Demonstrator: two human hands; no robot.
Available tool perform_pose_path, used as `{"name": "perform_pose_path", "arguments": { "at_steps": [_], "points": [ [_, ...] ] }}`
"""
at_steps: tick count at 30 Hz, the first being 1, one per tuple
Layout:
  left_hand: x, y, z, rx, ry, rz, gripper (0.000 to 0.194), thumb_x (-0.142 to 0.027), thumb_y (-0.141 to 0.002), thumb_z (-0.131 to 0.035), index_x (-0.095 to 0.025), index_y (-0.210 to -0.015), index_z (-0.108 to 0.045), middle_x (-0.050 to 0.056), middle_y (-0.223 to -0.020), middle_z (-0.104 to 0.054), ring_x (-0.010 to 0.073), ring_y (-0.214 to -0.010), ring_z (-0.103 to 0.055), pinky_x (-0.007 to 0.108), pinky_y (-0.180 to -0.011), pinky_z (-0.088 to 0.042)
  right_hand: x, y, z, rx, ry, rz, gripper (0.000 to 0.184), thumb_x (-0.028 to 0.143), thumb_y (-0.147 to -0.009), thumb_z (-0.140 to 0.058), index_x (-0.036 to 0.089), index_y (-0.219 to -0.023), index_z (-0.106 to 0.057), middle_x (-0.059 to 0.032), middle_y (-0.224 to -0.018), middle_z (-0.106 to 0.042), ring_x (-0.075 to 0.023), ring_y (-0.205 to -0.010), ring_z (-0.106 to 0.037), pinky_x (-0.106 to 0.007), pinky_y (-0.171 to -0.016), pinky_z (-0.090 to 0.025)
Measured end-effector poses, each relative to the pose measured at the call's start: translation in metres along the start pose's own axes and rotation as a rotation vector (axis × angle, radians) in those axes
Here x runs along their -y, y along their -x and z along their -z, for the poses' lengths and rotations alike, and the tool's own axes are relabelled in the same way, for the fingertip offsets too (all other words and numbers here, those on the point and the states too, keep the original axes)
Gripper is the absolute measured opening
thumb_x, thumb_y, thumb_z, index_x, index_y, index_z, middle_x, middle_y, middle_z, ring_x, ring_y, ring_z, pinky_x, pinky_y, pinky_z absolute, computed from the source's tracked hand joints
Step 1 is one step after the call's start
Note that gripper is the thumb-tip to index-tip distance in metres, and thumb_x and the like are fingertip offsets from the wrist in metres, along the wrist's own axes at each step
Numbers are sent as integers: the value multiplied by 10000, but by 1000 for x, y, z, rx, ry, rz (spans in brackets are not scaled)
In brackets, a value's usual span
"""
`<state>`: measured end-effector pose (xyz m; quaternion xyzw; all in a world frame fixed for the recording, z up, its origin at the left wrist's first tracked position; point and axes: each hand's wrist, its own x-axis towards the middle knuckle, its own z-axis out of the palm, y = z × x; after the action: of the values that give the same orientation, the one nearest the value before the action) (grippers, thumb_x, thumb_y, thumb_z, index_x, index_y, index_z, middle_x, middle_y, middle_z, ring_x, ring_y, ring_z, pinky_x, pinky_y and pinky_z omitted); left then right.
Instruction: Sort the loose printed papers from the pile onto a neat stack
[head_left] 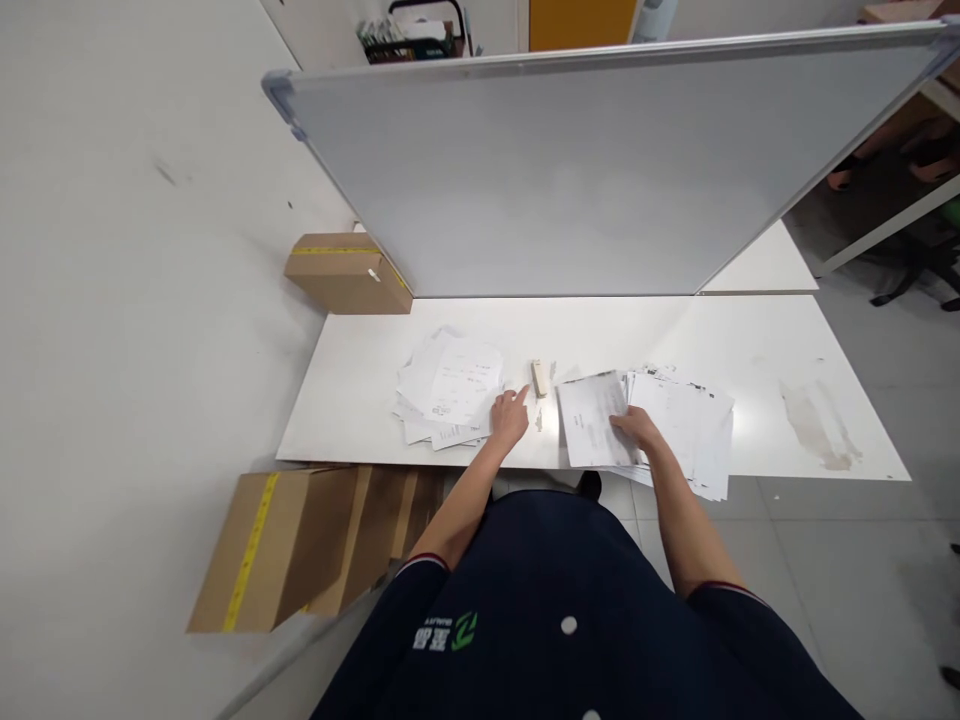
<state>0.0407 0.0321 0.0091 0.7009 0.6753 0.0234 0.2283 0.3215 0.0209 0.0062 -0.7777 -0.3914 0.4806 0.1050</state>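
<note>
My right hand (636,428) grips the edge of some printed paper sheets (589,418), thumb on top. These sheets overlap a loose stack of papers (694,425) that sticks out past the table's front edge. My left hand (510,416) rests at the right side of a fanned pile of papers (463,382), holding nothing, its index finger stretched toward a small beige stapler (540,379). The stapler lies on the white table (360,385) between the two piles, close to that fingertip but apart from it as far as I can see.
A large whiteboard (555,180) stands along the table's back edge. One cardboard box (349,280) sits at the back left corner, and more boxes (259,550) stand below the table at left, beside the white wall (135,300). Brownish residue (821,425) marks the tabletop at right.
</note>
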Motion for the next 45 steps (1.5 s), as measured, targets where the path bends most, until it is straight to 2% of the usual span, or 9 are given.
{"name": "perform_pose_path", "arguments": {
  "at_steps": [4,7,10,13,21,26,32,39,45],
  "points": [
    [44,15,12,-268,-17,303,583,-412,-816,-448,-229,-1350,-301,143,-1351,-324,321,-1227,-293,446,-982,-280,-35,10,54,-111,-95,-34,354,298,-679,-583,90,-965,-566,-160,-954,-647,-197,-730,-625,-239,-568,-484],
    [71,19,15,-228,-7,460,739,-485,-743,-534,-190,-1362,-259,182,-1387,-268,362,-1255,-255,487,-981,-267,-55,15,87,-242,-3,-114,523,363,-686,-594,81,-1120,-518,-195,-1054,-605,-264,-874,-610,-318,-673,-498],
    [83,19,13,-173,18,409,711,-463,-745,-534,-144,-1339,-305,200,-1373,-297,362,-1255,-266,471,-981,-280,-51,25,96,-469,233,-156,720,463,-699,-575,85,-1285,-394,-252,-1226,-473,-352,-1066,-513,-435,-816,-446],
    [83,19,12,-187,59,319,474,-392,-796,-469,-141,-1198,-493,172,-1293,-425,328,-1242,-307,444,-998,-278,-26,36,74,-507,245,20,668,464,-781,-474,85,-1318,-352,-247,-1252,-442,-326,-1079,-505,-432,-864,-411],
    [78,19,25,-257,387,338,238,-217,-791,-414,-158,-674,-613,126,-798,-617,273,-948,-543,401,-886,-362,51,45,-68,-3,117,478,347,323,-778,-528,178,-1092,-556,-82,-1006,-621,-149,-753,-594,-289,-757,-446],
    [75,26,36,-295,600,381,211,-248,-730,-499,-176,-557,-597,55,-609,-598,222,-736,-579,324,-708,-420,82,51,-121,315,-119,449,301,417,-774,-534,197,-974,-581,-49,-891,-627,-128,-662,-593,-268,-652,-468],
    [45,47,33,-260,1246,437,229,-330,-557,-702,-134,-649,-628,10,-564,-588,141,-565,-553,268,-557,-452,110,58,-135,474,-488,165,555,590,-692,-578,198,-1083,-532,-116,-1143,-559,-141,-752,-598,-238,-597,-485],
    [18,65,28,28,1729,495,314,-343,-515,-749,-153,-641,-534,32,-658,-603,177,-689,-610,334,-674,-506,103,61,-143,577,-624,145,368,463,-719,-613,161,-926,-578,-81,-822,-661,-163,-677,-601,-272,-600,-492],
    [34,77,37,-283,1635,480,266,-379,-620,-657,-184,-669,-483,-7,-680,-581,152,-742,-600,296,-711,-481,84,58,-112,185,-302,262,245,369,-785,-455,161,-824,-579,-69,-783,-642,-188,-761,-576,-284,-658,-465]
  ]
}}
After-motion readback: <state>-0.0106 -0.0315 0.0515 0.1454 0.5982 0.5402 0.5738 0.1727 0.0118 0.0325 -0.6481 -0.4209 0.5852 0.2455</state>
